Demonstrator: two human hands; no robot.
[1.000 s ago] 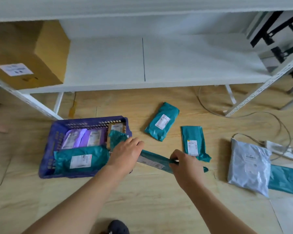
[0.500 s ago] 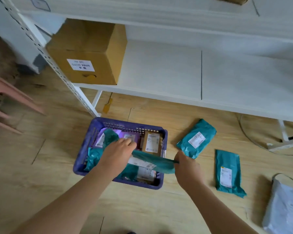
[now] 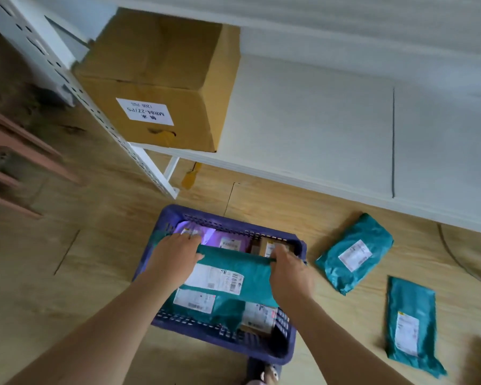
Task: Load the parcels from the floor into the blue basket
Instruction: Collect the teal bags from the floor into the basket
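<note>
Left hand (image 3: 175, 255) and right hand (image 3: 289, 270) gripping opposite ends of a teal parcel (image 3: 233, 269) over the blue basket (image 3: 222, 218), two teal parcels (image 3: 354, 252) on the floor (image 3: 81, 273) beyond the right hand

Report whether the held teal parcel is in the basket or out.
In: the teal parcel sits within the rim of the blue basket, over other parcels, left hand and right hand gripping its ends.

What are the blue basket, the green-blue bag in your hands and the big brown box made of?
Blue slotted basket: looks like hard moulded plastic, with stiff slotted walls.
Teal crinkly parcel bag: probably thin plastic film, matte, wrinkled and sagging.
Big brown box: looks like cardboard, dull, with folded edges.
</note>
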